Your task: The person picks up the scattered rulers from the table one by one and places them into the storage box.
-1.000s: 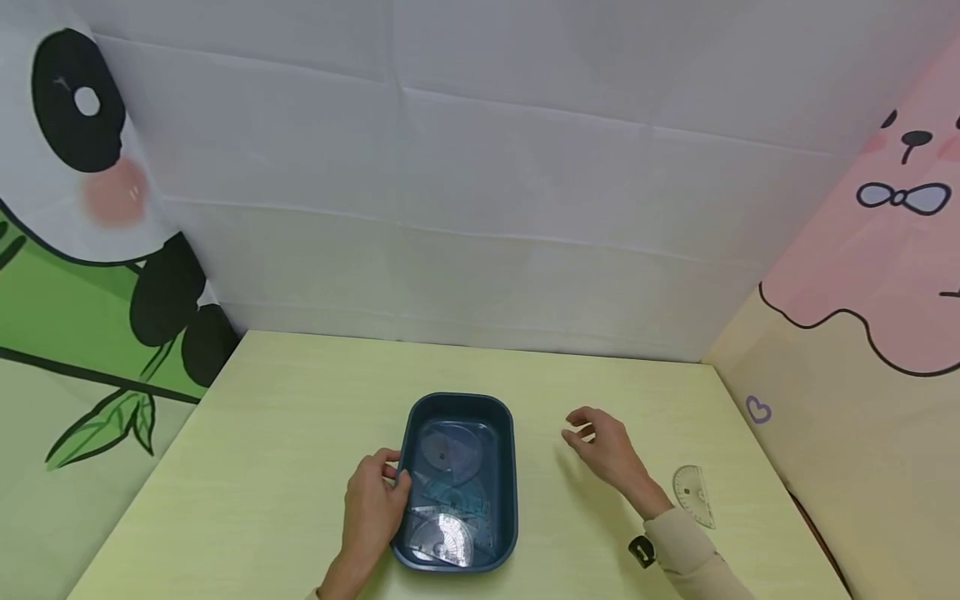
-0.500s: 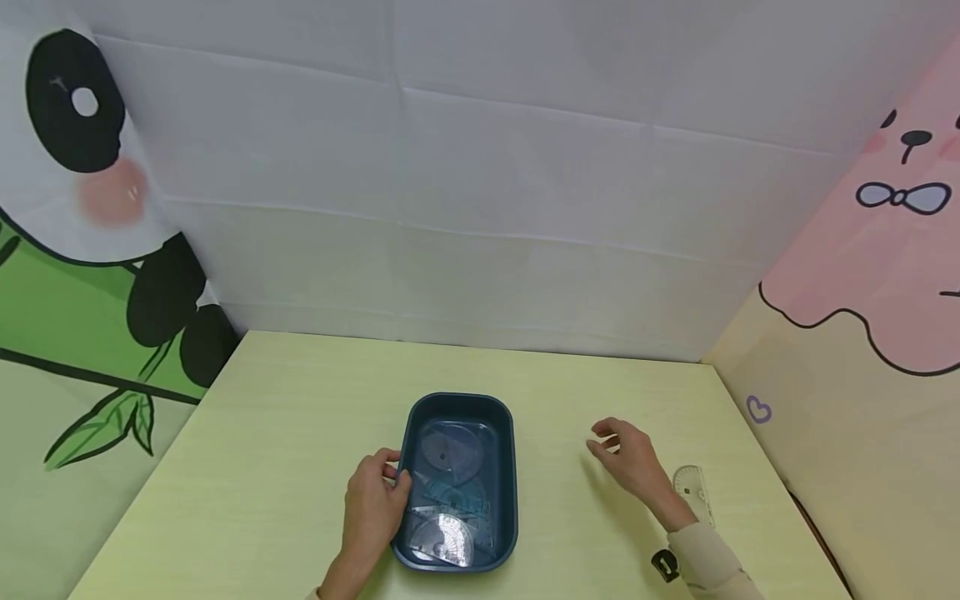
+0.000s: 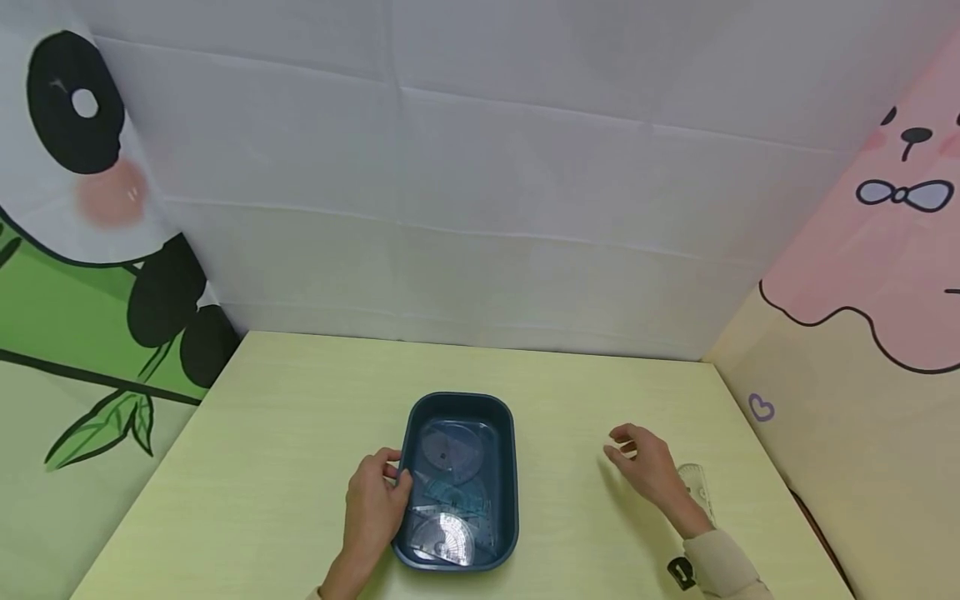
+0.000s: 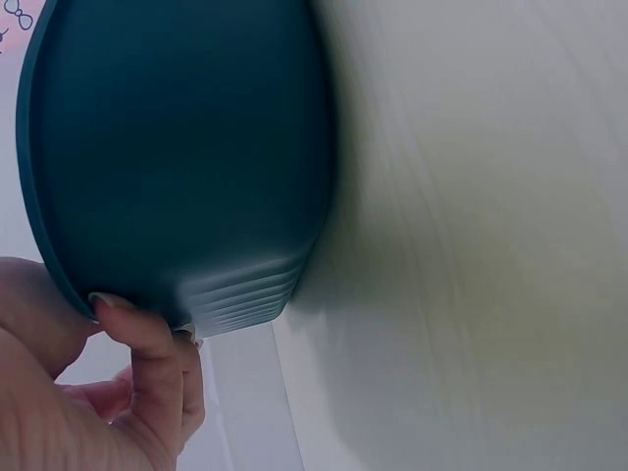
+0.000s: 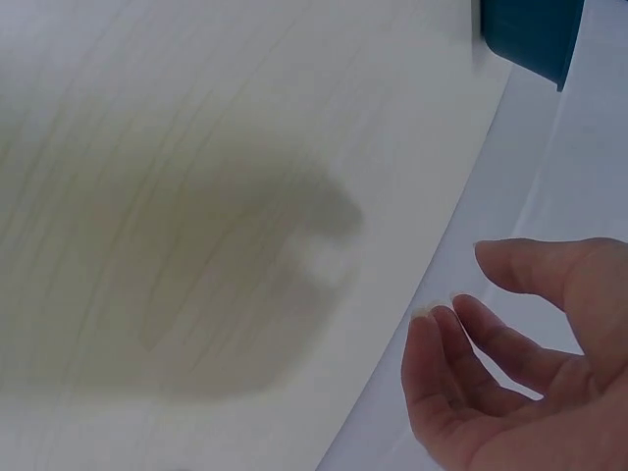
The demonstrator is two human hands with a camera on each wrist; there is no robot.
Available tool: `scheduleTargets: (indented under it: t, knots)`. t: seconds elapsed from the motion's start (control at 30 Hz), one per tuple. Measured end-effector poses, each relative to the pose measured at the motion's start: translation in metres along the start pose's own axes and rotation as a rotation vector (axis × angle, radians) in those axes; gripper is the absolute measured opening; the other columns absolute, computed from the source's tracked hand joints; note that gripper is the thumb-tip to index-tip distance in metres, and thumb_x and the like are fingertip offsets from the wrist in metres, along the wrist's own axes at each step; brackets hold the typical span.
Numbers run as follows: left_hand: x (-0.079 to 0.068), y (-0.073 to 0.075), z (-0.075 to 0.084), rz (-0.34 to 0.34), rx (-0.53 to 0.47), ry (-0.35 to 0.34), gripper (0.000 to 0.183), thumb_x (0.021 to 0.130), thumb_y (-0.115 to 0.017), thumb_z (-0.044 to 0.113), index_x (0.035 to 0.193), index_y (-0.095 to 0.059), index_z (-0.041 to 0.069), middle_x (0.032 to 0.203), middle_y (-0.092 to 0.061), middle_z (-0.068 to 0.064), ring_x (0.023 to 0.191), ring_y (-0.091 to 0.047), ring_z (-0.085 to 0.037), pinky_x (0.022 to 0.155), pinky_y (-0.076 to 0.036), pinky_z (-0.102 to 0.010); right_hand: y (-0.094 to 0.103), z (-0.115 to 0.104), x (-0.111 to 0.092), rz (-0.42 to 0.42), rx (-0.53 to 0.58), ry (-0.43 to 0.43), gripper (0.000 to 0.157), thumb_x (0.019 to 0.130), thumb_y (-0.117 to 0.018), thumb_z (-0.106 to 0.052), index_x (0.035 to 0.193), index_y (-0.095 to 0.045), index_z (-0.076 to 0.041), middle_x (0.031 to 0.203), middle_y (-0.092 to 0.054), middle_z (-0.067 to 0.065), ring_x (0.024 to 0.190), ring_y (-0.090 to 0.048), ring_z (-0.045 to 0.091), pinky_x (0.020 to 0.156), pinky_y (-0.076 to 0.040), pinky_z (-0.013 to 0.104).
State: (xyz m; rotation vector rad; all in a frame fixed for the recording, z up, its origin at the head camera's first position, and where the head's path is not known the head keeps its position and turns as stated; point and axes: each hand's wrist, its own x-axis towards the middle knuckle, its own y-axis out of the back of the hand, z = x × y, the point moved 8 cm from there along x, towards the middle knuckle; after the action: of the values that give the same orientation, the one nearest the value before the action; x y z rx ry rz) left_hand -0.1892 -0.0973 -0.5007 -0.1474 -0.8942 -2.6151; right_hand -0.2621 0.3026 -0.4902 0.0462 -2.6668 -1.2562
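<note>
My left hand (image 3: 372,504) grips the left rim of a dark blue rectangular plastic tub (image 3: 463,407), thumb on the rim and fingers against the outer wall. In the left wrist view the tub wall (image 4: 186,147) rises beside the fingertips. Inside lie a round clear disc (image 3: 452,451), a blue-tinted see-through piece (image 3: 456,497) and a clear protractor (image 3: 444,540), overlapping one another. Over the table to the right hovers my right hand (image 3: 647,468), fingers loosely bent with nothing between them. Partly behind it, another clear protractor (image 3: 697,478) lies on the table.
The pale yellow table (image 3: 315,400) ends at a white back sheet (image 3: 480,275). Cartoon-printed panels stand at left and right, one with a pink figure (image 3: 862,250). A black wrist device (image 3: 681,573) sits by the right sleeve.
My right hand has moved right and slightly nearer, away from the tub, and now covers part of the protractor on the table. The left hand and tub stay put.
</note>
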Motion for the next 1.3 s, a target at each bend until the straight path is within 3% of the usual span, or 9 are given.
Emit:
scheduleTargets:
  t: [0.6,1.3]
  knots:
    - [-0.001,0.000,0.000,0.011,0.004,-0.005,0.023,0.084,-0.072,-0.001,0.107,-0.071,-0.003,0.081,-0.059,-0.005,0.068,-0.058,-0.016,0.061,-0.046,-0.033,0.013,0.020,-0.012,0.046,-0.105,0.032,0.022,0.091,-0.073,-0.003,0.108,-0.066,0.009,0.104,-0.067,0.021,0.094,-0.066,0.036,0.081,-0.055,0.048]
    - [-0.002,0.002,0.001,0.017,0.005,0.000,0.023,0.085,-0.072,-0.001,0.107,-0.071,-0.004,0.081,-0.060,-0.006,0.068,-0.059,-0.017,0.061,-0.046,-0.034,0.030,0.058,-0.027,-0.029,-0.185,-0.126,0.041,0.092,-0.071,-0.012,0.119,-0.058,0.015,0.109,-0.063,0.030,0.097,-0.063,0.043,0.084,-0.051,0.056]
